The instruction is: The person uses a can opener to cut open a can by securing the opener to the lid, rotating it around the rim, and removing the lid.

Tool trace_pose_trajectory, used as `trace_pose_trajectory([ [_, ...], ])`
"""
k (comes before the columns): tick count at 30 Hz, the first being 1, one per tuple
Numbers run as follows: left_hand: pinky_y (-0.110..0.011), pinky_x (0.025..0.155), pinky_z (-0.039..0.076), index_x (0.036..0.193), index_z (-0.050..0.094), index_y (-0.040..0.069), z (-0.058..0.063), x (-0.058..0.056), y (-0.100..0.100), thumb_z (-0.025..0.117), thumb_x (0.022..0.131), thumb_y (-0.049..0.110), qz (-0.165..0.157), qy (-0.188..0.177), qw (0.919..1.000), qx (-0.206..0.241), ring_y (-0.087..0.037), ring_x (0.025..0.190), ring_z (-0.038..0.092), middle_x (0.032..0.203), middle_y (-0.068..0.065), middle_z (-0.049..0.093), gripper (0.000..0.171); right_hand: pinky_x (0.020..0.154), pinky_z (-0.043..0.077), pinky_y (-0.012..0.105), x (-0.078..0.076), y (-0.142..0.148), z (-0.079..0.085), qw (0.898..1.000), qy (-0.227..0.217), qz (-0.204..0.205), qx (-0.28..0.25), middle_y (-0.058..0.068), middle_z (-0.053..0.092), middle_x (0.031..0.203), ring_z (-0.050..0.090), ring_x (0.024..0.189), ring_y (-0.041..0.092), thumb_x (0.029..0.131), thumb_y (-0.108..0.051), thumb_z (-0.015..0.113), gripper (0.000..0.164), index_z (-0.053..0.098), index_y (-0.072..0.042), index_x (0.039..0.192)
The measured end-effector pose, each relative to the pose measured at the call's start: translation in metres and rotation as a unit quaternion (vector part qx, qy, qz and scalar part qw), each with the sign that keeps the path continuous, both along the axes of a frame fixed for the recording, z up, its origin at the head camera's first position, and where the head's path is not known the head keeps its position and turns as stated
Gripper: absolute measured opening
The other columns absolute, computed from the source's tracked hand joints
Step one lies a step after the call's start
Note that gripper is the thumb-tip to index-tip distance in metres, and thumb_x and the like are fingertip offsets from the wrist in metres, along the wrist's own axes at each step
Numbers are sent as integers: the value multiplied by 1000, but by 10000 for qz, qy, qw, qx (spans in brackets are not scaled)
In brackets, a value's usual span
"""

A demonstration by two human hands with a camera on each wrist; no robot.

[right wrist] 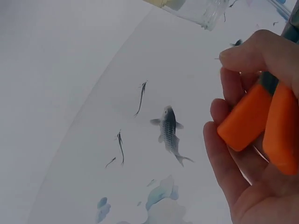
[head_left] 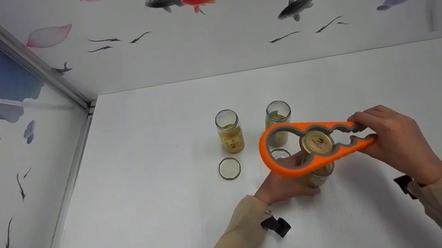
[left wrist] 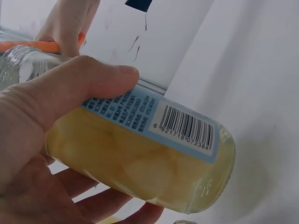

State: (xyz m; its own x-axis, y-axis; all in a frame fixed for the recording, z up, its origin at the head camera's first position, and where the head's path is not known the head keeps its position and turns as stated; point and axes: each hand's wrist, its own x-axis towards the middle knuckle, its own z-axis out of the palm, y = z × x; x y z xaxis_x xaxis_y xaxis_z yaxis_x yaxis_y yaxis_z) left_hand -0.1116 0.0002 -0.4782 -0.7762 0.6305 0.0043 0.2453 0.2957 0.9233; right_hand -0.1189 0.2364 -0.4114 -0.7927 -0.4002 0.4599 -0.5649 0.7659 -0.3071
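My left hand (head_left: pixel 283 184) grips a tilted glass jar (left wrist: pixel 140 158) of pale yellow pieces in liquid, thumb across its blue barcode label. A gold lid (head_left: pixel 317 143) tops this jar. Around the lid lies an orange jar opener (head_left: pixel 297 171) with grey toothed inner edges, its wide loop pointing left. My right hand (head_left: pixel 398 140) holds the two handle ends, fingers curled around them. The right wrist view shows the orange handle ends (right wrist: pixel 245 119) between thumb and fingers.
Two glass jars without lids stand behind the hands: the left jar (head_left: pixel 230 137) and the right jar (head_left: pixel 277 111), both with yellowish contents. A loose lid (head_left: pixel 229 168) lies before the left one; another lid (head_left: pixel 280 153) shows through the opener's loop. Fish-printed walls (head_left: pixel 236 48) border the white table (head_left: pixel 146 173).
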Motion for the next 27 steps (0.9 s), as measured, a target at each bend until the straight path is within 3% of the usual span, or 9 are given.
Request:
trace_pose_trajectory([
  [1,-22,101,36,137,51,7,-1,3,-3,86,71,8,337,-218,9992,-7,-4,118,50,129,2,58,75,55,54,41,1,0,0,9999,63,-115,-62,4,65,79,58,76,19,58,8,85,40,67,-8,90],
  [6,-23,99,37,138,51,15,-1,4,4,87,70,16,823,-349,9946,-531,-4,115,48,125,9,58,76,48,47,38,6,3,0,9964,477,-688,-165,6,64,70,57,62,19,59,-2,86,34,66,-5,86],
  [10,-26,99,38,137,52,14,-2,1,13,86,71,19,1105,-422,9901,-755,-6,112,49,121,10,59,74,45,42,38,10,5,1,9926,491,-1079,-251,10,62,66,56,54,23,62,-2,81,28,64,-1,85],
  [15,-24,100,38,135,53,11,-4,-5,23,86,72,16,1338,-360,9888,-546,-5,113,51,120,7,60,71,43,38,38,16,7,0,9892,301,-1400,-310,13,60,61,52,46,25,63,1,76,24,62,3,84],
  [20,-21,100,37,137,51,8,-7,-11,32,87,71,13,1596,-555,9854,-189,-3,115,50,124,4,60,75,41,35,35,18,10,-3,9853,91,-1672,-341,10,53,54,44,40,22,63,2,75,23,60,6,81],
  [27,-24,99,39,130,55,16,-9,-23,45,87,71,13,1767,-612,9823,-136,-2,111,51,119,9,61,68,40,34,36,19,12,-6,9819,-11,-1851,-398,9,49,51,43,38,23,65,1,72,21,58,8,79],
])
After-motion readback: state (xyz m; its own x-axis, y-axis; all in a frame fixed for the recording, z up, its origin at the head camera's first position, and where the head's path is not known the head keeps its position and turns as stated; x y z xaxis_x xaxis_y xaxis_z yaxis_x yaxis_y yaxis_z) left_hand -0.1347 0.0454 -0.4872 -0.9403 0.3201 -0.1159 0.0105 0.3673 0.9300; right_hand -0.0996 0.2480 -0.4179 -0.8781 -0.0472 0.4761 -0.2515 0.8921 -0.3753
